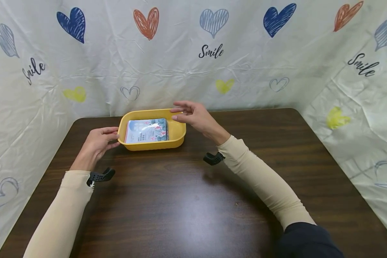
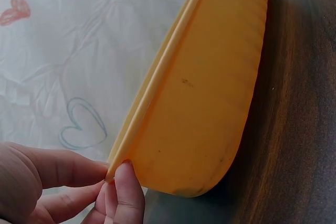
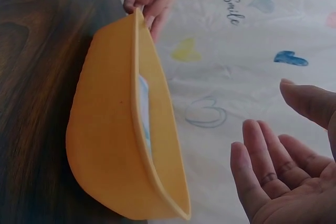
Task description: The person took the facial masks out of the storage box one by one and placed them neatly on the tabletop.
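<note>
A yellow plastic basket (image 1: 151, 145) with rounded corners sits at the back of the table. Inside it lies a flat, glossy blue-and-white printed packet (image 1: 146, 131) with pink flowers; a sliver of the packet (image 3: 144, 108) shows in the right wrist view. My left hand (image 1: 96, 141) pinches the basket's left end. In the left wrist view, the thumb and fingers of that hand (image 2: 68, 187) meet at the basket's rim (image 2: 152, 85). My right hand (image 1: 195, 117) hovers over the basket's right end, fingers spread and holding nothing. In the right wrist view, this hand (image 3: 286, 174) is apart from the rim.
The dark wooden table (image 1: 193, 193) extends in front of the basket and to both sides. A white cloth (image 1: 171, 61) printed with hearts and "Smile" hangs behind and along the sides. Black wrist mounts (image 1: 214, 158) sit on both forearms.
</note>
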Tool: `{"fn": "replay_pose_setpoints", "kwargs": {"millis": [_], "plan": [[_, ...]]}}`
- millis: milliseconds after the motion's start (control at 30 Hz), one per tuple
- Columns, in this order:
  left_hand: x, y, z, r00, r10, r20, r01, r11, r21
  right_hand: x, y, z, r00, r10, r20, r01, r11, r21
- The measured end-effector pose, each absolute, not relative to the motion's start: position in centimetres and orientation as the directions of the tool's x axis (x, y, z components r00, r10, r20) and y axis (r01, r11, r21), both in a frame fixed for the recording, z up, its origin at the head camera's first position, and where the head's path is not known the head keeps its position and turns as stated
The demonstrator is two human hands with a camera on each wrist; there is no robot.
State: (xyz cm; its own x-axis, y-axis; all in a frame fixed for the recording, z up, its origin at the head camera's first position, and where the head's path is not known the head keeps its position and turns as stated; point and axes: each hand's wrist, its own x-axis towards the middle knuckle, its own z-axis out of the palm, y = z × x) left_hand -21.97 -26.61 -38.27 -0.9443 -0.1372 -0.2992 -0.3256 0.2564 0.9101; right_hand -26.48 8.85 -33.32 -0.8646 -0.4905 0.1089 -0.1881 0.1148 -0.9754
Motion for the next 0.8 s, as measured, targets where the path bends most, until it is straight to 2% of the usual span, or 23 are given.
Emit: {"fn": "replay_pose_setpoints", "kwargs": {"millis": [400,800], "plan": [[-22.0,-26.6,-38.2,-0.94,-0.142,-0.31,-0.336,0.226,0.914,-27.8,7.4,-34.1,-0.854,-0.514,0.078,-0.138,0.08,-0.987],[-22.1,-26.6,-38.4,-0.94,-0.14,-0.311,-0.334,0.201,0.921,-28.8,5.7,-35.3,-0.86,-0.508,0.037,-0.104,0.104,-0.989]]}}
